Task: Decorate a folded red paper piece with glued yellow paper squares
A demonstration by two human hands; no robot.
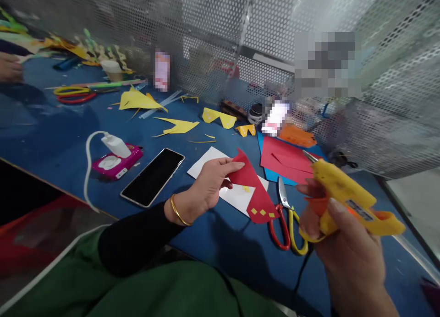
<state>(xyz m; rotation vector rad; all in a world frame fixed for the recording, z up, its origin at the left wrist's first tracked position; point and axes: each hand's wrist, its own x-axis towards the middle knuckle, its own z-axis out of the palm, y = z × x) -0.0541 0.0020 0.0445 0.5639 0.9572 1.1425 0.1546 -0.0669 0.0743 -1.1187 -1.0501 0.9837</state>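
My left hand (pixel 211 179) pinches one end of a red paper cutout (pixel 259 200), which has small yellow diamonds along its lower edge. Beneath the cutout lies a sheet of white paper (pixel 202 163) with a small yellow piece on it. My right hand (pixel 347 234) is wrapped round the handle of a yellow hot glue gun (pixel 343 184). Its metal nozzle points up and to the left, away from the cutout. Scissors (pixel 283 221) with one red and one yellow handle loop lie between the cutout and my right hand.
A black-screened phone (pixel 153 177) and a magenta socket block (pixel 117 161) with a white plug lie left. Yellow paper cutouts (pixel 220 117) lie behind. Red paper sheets (pixel 287 159) lie at right, before a perforated metal screen (pixel 206 28). Another person's hand (pixel 10 67) shows far left.
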